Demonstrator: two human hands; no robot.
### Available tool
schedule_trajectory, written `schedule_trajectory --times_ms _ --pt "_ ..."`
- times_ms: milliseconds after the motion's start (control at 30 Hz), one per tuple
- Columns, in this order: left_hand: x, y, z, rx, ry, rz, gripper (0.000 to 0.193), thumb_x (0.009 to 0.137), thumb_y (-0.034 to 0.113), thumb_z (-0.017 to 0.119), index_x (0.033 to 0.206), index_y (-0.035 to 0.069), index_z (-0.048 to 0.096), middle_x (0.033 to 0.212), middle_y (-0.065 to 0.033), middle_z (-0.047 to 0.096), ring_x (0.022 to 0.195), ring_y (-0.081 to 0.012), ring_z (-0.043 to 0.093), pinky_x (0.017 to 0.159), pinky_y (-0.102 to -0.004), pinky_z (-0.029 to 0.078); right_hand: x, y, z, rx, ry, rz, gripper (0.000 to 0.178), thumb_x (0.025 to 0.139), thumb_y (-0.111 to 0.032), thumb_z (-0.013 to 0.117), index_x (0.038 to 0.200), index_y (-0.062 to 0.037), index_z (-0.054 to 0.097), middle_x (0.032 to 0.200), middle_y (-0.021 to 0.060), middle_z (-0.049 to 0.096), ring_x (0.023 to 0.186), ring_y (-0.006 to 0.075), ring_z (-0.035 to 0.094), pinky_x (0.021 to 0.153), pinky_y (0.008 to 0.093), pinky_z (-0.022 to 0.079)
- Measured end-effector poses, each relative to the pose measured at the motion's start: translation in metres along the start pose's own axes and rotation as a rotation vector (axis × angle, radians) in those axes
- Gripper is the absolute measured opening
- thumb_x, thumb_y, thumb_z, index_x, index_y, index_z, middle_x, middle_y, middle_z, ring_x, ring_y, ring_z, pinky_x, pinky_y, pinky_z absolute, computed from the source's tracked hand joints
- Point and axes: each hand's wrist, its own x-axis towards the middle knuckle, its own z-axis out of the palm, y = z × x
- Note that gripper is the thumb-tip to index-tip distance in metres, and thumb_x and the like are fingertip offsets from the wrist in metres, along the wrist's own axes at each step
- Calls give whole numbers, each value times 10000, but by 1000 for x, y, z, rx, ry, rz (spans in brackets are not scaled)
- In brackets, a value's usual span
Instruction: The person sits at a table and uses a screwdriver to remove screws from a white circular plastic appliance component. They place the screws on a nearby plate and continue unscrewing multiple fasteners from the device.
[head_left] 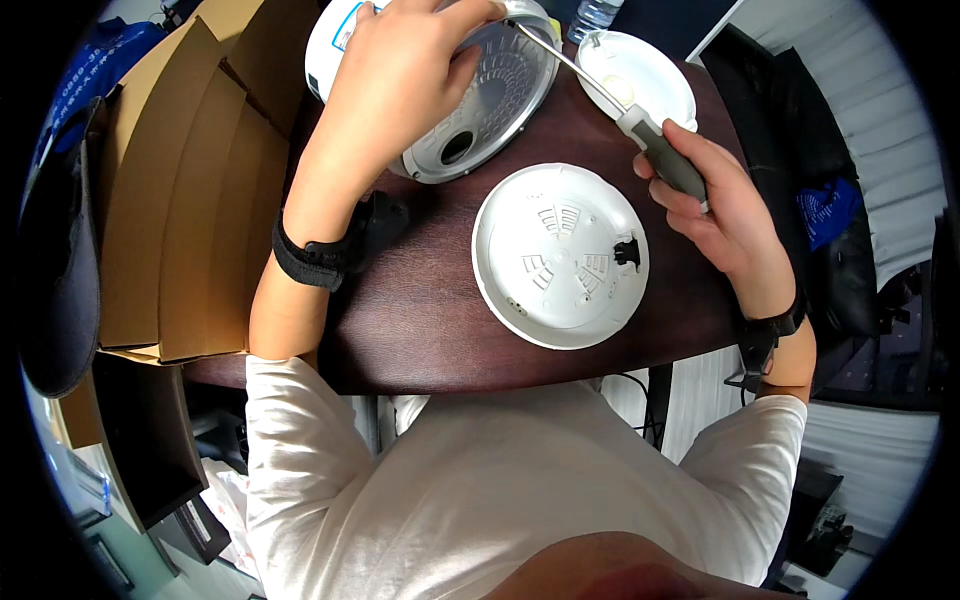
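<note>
A white round appliance (515,90), rice-cooker-like, lies tipped on the table with its grey, perforated underside facing me. My left hand (405,65) reaches over its body, fingers closed on the upper rim. In my right hand (720,190) is a screwdriver (665,155) with a grey and dark green handle. Its metal shaft slants up to the left, and the tip meets the appliance's rim close to my left fingers. A white round vented cover (560,290) with a black fitting rests between my arms. Behind the screwdriver sits a smaller white round part (665,90).
Tall cardboard boxes (190,200) stand along the left side of the dark wooden table (420,325). A clear plastic bottle (597,14) is at the far edge. Black seating (840,130) with a blue bag (828,212) borders the table on the right.
</note>
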Motion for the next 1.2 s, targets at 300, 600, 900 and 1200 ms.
schedule_trajectory --times_ms 300,600,900,1200 --pt "0 1 -1 -30 -28 -20 339 840 76 665 1172 148 662 1251 -77 618 1025 -306 623 921 -407 465 4 28 -9 -865 224 -827 249 871 -90 723 1041 -8 561 797 88 637 628 142 630 501 262 475" --pt "-1 1 3 -18 -6 -33 328 836 87 670 1158 148 672 1244 -78 621 999 -330 620 886 -408 494 7 38 0 -1339 287 -1256 370 793 -138 802 1038 14 569 920 155 633 677 285 679 578 328 535" --pt "-1 -2 5 -57 -26 -44 324 827 73 669 1142 143 686 1240 -85 627 1013 -332 632 877 -410 517 6 8 -4 49 -143 -31 244 986 -272 582 1025 -32 597 818 37 574 442 -3 361 372 157 227" --pt "1 3 3 -26 -13 -53 306 848 99 667 1148 156 689 1243 -74 633 956 -282 656 900 -384 482 7 20 -11 -430 -26 -407 174 948 -177 643 1023 -31 585 678 -20 548 446 10 404 378 184 249"
